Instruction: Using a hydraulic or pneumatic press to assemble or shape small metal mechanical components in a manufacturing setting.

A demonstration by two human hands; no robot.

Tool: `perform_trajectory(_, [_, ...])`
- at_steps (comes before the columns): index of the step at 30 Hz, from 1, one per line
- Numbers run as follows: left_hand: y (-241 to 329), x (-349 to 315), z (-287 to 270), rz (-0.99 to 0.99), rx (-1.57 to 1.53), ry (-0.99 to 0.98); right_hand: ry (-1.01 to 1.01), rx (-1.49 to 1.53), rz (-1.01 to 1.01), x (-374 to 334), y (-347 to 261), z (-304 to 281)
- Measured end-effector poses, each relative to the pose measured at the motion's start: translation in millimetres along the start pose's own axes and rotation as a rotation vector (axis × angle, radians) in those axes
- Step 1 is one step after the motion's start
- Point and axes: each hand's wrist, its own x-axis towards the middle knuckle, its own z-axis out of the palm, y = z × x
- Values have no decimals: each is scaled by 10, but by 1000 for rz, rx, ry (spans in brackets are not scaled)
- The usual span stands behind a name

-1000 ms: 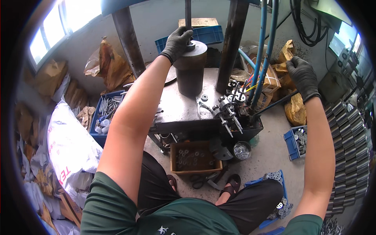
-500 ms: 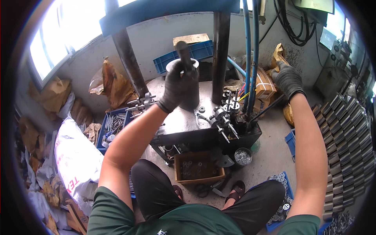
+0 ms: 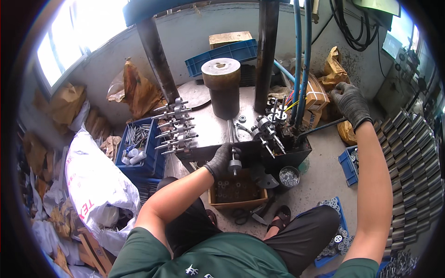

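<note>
At the left edge of the tabletop there lies a row of metal shafts with collars, with their ends pointing sideways. Next comes the left hand, in a dark glove; its forearm rises from the lower left, with the elbow bent, and the hand is low at the near edge of the tabletop. Half a second ago this hand was up at the top of the steel cylinder, around a dark rod; now the cylinder's top is uncovered. The grip of the left hand is closed around a single shaft, whose collared end points toward the person, above the wooden box. The cylinder stands upright toward the back of the tabletop. Near the right front corner lie more collared shafts. At the far right, the right arm is stretched forward, and the gloved right hand stays in nearly the same place as before. Its fingers are curled, near the end of a black bar; I cannot tell whether its grip holds something.
</note>
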Motion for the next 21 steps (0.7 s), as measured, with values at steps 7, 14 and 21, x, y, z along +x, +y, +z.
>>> perform_trajectory(7, [-68, 388, -158, -49, -132, -64, 22, 149, -11, -457, -58, -99])
perform_trajectory(14, [-642, -66, -317, -76, 71, -133, 214, 264, -540, -1597, -302, -49])
perform_trajectory(21, [-690, -545, 16, 413, 215, -419, -187, 1169, -130, -2376, -1073, 1184])
